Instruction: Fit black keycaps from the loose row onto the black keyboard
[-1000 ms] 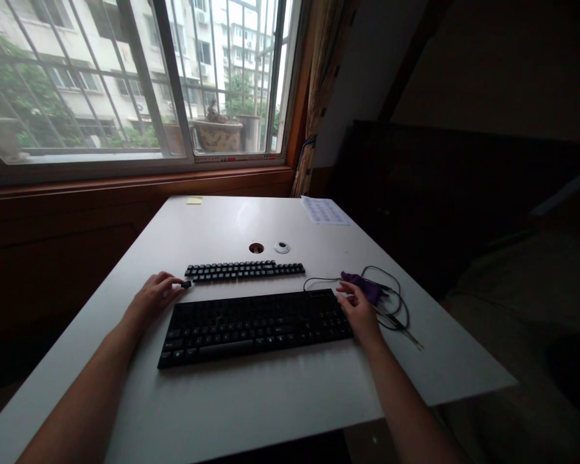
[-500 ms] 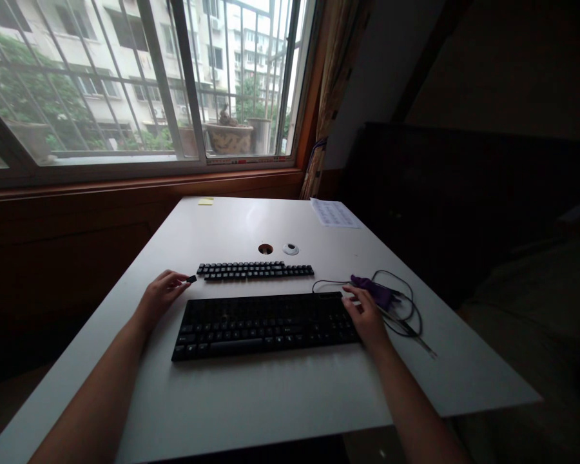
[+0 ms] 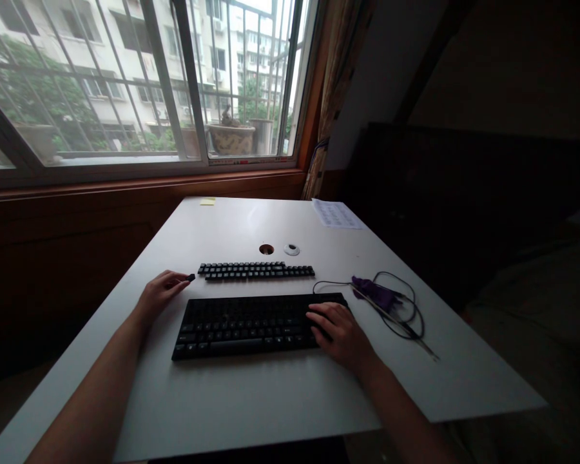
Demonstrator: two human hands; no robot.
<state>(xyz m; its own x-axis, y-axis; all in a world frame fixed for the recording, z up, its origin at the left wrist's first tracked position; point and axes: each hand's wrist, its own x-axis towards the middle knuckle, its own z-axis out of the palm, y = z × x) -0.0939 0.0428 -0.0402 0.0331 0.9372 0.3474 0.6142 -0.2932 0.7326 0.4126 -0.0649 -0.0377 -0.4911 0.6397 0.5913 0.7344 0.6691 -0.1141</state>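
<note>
Between the thumb and fingertips of my left hand (image 3: 162,293) is a small black keycap (image 3: 190,278), just left of the loose keycaps. Those black keycaps (image 3: 256,270) stand in rows on the table behind the keyboard. The black keyboard (image 3: 241,345) lies in front of me; its upper rows look bare of caps, while the lower rows carry keys. My right hand (image 3: 338,332) rests over the right part of the keyboard, fingers stretched leftward and apart, nothing visible in them. It hides much of the number pad.
A purple cloth (image 3: 377,293) lies to the right with a coiled black cable (image 3: 420,322) and a thin stick-like tool (image 3: 428,350). Farther back on the white table (image 3: 251,399) are a cable hole (image 3: 266,249), its round cover (image 3: 292,249), a paper sheet (image 3: 336,214) and a yellow note (image 3: 207,202).
My right hand has moved left from the keyboard's right end onto its key area. The left hand keeps its pinch on the keycap, almost in the same place.
</note>
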